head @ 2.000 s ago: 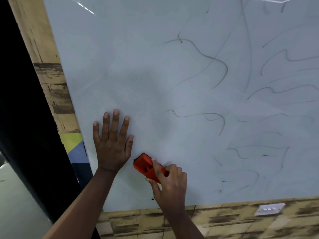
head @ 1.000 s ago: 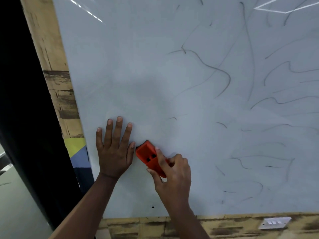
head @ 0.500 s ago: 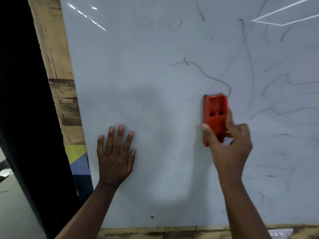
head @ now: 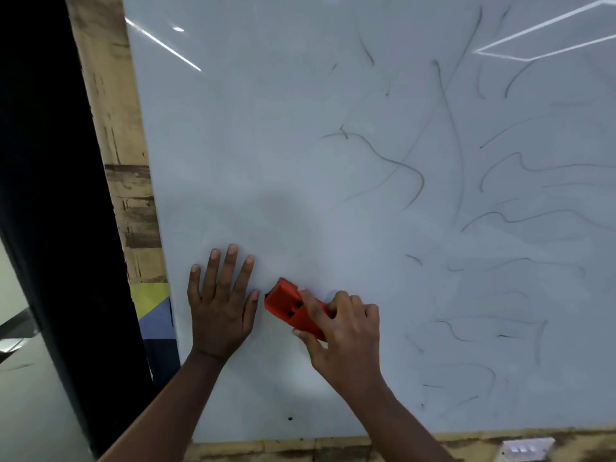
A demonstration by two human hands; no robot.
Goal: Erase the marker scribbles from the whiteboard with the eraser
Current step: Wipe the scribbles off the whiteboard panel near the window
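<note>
Whiteboard (head: 266, 145): one, glossy pale grey, upright on the wall; ceiling-light streaks reflected along its top. Left part wiped, with only faint smears.

Marker scribbles (head: 393, 161): many thin dark curved lines, too tangled to count, spread over the middle and right of the board.

Wall cladding (head: 113, 128): weathered, wood-look, showing to the left of and below the board; a yellow and blue patch near the lower left edge.

Dark vertical panel (head: 40, 161): one, at far left.

Switch plate (head: 526, 448): one, white, on the wall under the board's lower right corner.

Eraser (head: 290, 310): one, orange-red, tilted, lying against the lower left part of the board, just beside the left thumb.

Left hand (head: 220, 308): flat on the board, fingers straight and spread, holding nothing.

Right hand (head: 346, 331): fingers (head: 308, 303) curled over the eraser's back, thumb at its lower edge, gripping it against the board.
</note>
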